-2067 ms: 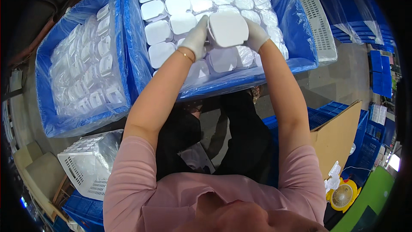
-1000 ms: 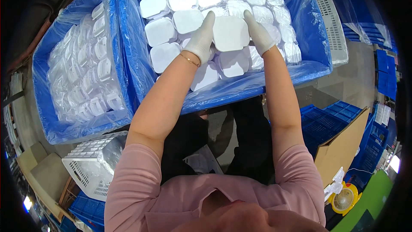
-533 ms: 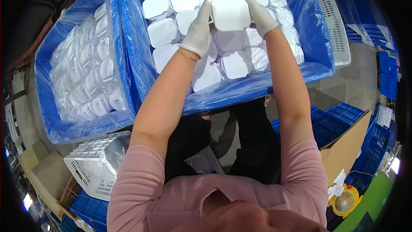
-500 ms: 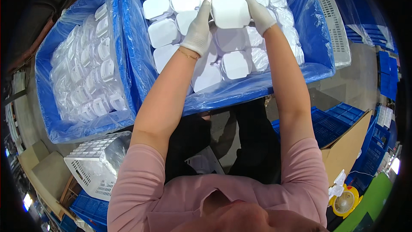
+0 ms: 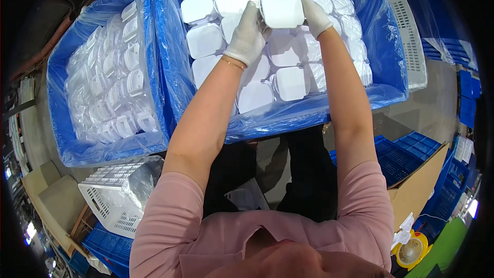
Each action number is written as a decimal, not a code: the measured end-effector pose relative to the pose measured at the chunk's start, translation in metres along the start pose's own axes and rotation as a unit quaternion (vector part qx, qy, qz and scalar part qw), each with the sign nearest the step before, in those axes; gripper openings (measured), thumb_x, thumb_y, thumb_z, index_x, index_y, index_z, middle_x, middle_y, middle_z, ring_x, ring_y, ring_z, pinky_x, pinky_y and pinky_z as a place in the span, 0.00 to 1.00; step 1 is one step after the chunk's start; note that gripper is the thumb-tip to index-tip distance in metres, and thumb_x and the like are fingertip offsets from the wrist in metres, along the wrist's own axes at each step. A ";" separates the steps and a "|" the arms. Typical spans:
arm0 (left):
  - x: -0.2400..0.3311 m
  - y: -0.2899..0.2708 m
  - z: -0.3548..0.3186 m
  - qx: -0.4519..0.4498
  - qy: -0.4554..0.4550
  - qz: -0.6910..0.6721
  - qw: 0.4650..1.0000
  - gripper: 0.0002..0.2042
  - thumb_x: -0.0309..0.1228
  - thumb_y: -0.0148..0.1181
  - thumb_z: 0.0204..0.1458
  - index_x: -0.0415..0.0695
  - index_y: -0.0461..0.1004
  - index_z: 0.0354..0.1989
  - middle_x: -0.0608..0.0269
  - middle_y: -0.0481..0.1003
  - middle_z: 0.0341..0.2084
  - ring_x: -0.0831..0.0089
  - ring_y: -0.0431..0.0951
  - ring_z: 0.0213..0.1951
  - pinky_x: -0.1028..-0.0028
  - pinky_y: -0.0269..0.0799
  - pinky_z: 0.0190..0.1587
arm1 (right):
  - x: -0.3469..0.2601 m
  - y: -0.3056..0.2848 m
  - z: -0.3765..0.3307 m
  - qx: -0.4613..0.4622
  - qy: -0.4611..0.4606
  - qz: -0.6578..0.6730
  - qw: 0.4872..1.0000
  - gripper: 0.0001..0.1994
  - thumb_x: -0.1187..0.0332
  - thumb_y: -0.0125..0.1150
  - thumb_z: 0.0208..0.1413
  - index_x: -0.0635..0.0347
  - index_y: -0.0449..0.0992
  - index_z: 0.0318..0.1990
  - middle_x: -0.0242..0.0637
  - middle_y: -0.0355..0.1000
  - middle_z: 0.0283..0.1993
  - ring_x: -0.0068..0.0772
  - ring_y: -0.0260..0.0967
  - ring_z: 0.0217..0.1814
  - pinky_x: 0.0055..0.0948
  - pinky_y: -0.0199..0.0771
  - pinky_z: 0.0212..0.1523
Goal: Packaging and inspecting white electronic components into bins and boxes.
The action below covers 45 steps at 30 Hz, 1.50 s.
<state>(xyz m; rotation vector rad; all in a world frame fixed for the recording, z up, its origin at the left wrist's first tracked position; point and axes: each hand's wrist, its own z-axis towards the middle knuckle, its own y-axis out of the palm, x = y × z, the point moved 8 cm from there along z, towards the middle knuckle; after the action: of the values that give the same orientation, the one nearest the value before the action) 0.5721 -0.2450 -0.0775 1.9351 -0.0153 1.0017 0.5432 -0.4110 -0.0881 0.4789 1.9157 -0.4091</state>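
A white rounded-square plastic cover [image 5: 282, 9] is held up over a blue bin [image 5: 388, 74], its smooth face toward me. Both my hands wear thin white gloves. My left hand [image 5: 246, 36] is closed at the cover's left side, thumb up and the other fingers partly hidden beneath. On the right side, my right hand [image 5: 315, 14] grips the edge, its fingers mostly hidden behind it. Under my hands lie rows of similar white covers [image 5: 206, 41]; those toward the right are wrapped in clear plastic.
A second blue bin [image 5: 64, 136] at the left holds wrapped white parts [image 5: 110, 80]. Clear film lines both bins. White crates stand below left [image 5: 110, 206] and far right [image 5: 411, 41]. Cardboard [image 5: 417, 190], blue crates [image 5: 396, 157] and a yellow fan [image 5: 411, 249] are at lower right.
The whole view has shifted a little, so the bins sit slightly farther right. My hands still hold the cover, which has moved slightly away from me.
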 end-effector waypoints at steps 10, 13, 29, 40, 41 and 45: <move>-0.012 -0.016 0.002 0.021 -0.021 0.012 0.999 0.26 0.50 0.38 0.62 0.43 0.60 0.60 0.60 0.64 0.54 0.66 0.64 0.54 0.68 0.56 0.59 | 0.019 0.009 -0.009 0.005 0.014 -0.016 1.000 0.33 0.39 0.46 0.57 0.63 0.73 0.52 0.35 0.73 0.45 0.26 0.68 0.47 0.25 0.67 0.46; -0.015 -0.018 -0.004 0.100 -0.063 0.005 0.993 0.26 0.47 0.50 0.56 0.40 0.64 0.55 0.63 0.66 0.47 0.71 0.65 0.50 0.71 0.58 0.54 | 0.020 0.003 -0.012 0.024 0.006 -0.025 0.999 0.33 0.41 0.49 0.56 0.65 0.71 0.54 0.36 0.73 0.47 0.27 0.67 0.48 0.24 0.66 0.49; 0.038 0.017 -0.016 -0.004 0.194 0.261 0.946 0.15 0.35 0.48 0.54 0.38 0.68 0.46 0.72 0.63 0.24 0.82 0.59 0.25 0.80 0.56 0.28 | -0.040 0.020 -0.040 -0.010 -0.104 -0.001 0.995 0.25 0.53 0.58 0.54 0.63 0.71 0.53 0.35 0.73 0.45 0.25 0.69 0.43 0.24 0.69 0.41; 0.002 -0.009 -0.017 0.116 0.077 0.456 0.879 0.16 0.41 0.54 0.52 0.40 0.73 0.41 0.48 0.75 0.36 0.59 0.75 0.38 0.67 0.71 0.41 | -0.022 0.028 0.061 -0.109 0.009 0.213 0.971 0.23 0.58 0.56 0.57 0.62 0.67 0.56 0.38 0.71 0.52 0.33 0.71 0.51 0.34 0.71 0.50; 0.000 0.014 -0.022 0.061 0.111 0.516 0.847 0.16 0.40 0.53 0.52 0.40 0.74 0.41 0.48 0.75 0.33 0.58 0.75 0.37 0.66 0.70 0.42 | -0.016 0.024 0.076 -0.094 -0.007 0.200 0.975 0.22 0.57 0.59 0.54 0.61 0.70 0.52 0.37 0.72 0.46 0.30 0.71 0.45 0.31 0.71 0.44; -0.024 0.057 -0.041 -0.132 0.112 0.670 0.722 0.17 0.38 0.52 0.50 0.40 0.73 0.44 0.48 0.74 0.35 0.53 0.75 0.41 0.60 0.69 0.45 | 0.005 0.020 0.118 -0.054 -0.005 0.113 0.992 0.22 0.54 0.66 0.47 0.57 0.74 0.46 0.31 0.70 0.32 0.26 0.67 0.31 0.30 0.67 0.30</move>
<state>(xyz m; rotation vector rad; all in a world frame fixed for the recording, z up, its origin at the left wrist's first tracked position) 0.5077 -0.2570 -0.0421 1.3021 -1.5205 1.9698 0.6441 -0.4507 -0.1378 0.6132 1.8377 -0.1597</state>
